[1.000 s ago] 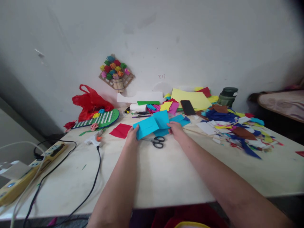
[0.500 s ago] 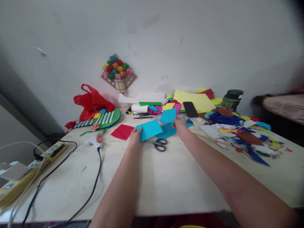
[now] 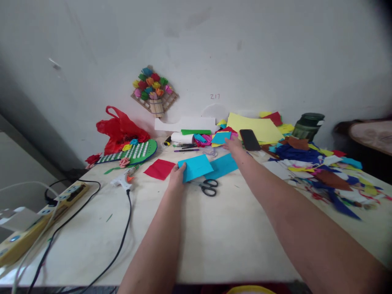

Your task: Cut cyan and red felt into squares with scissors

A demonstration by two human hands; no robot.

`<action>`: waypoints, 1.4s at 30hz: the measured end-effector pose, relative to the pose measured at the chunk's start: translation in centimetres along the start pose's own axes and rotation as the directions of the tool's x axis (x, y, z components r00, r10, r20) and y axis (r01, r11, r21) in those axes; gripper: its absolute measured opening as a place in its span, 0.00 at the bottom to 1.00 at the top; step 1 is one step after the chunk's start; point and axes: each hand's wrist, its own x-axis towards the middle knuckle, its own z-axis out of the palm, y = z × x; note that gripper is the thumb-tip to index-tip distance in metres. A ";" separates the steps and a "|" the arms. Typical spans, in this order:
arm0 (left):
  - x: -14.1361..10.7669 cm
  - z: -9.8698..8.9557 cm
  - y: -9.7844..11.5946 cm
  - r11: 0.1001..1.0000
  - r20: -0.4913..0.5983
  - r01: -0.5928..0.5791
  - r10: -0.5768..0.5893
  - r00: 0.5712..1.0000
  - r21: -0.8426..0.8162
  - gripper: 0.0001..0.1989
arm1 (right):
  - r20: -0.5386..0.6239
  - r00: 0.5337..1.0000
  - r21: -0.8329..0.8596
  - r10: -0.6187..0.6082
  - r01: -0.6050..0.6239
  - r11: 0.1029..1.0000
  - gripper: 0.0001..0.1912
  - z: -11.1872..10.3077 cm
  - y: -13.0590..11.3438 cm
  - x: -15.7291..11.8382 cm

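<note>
Gentleness helps imo: left hand [image 3: 177, 176] has the blue sheet [image 3: 198, 166] pinched at its edge, so don't crease it. Blue square [image 3: 221, 138] is just left of the right hand [image 3: 234, 146], can't tell if gripped.

Square under the left hand [image 3: 177, 175]: plain blue. Square at the right hand [image 3: 234, 145]: plain blue. Left of the left hand: cloth [image 3: 159, 169] plain red; board [image 3: 134, 153] green, white striped, edged dark blue. Scissors [image 3: 209, 187] between the hands: black handles.
</note>
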 end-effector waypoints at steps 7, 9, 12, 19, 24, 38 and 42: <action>-0.6 0.3 0.4 0.997 0.035 -0.061 0.059 0.998 0.046 0.18 | 0.320 0.912 -0.069 0.255 -0.247 0.967 0.17 0.2 0.3 -7.6; -0.7 0.5 0.5 0.991 0.053 -0.109 0.105 0.993 0.077 0.19 | 0.418 0.854 -0.139 0.310 -0.277 0.951 0.22 0.6 0.2 -9.7; -0.8 0.7 0.4 0.970 0.071 -0.198 0.190 0.979 0.139 0.20 | 0.453 0.839 -0.161 0.300 -0.254 0.954 0.22 1.1 0.3 -11.9; -0.5 0.7 -0.2 0.865 0.003 -0.262 0.288 0.958 0.428 0.19 | 0.298 0.954 -0.134 0.022 0.019 0.991 0.13 0.9 1.5 -13.8; -0.7 1.2 -0.1 0.824 0.003 -0.262 0.302 0.953 0.502 0.18 | 0.272 0.947 -0.176 -0.170 0.222 0.959 0.16 0.4 2.2 -14.0; -2.8 3.5 0.1 0.048 0.097 -0.117 0.301 0.949 0.992 0.21 | -0.172 0.981 0.137 0.093 -0.070 0.988 0.09 -2.3 2.2 -10.9; -3.0 4.7 -0.2 -0.065 0.089 -0.075 0.245 0.965 0.995 0.24 | -0.140 0.979 0.158 0.147 -0.125 0.979 0.09 -1.8 2.2 -11.5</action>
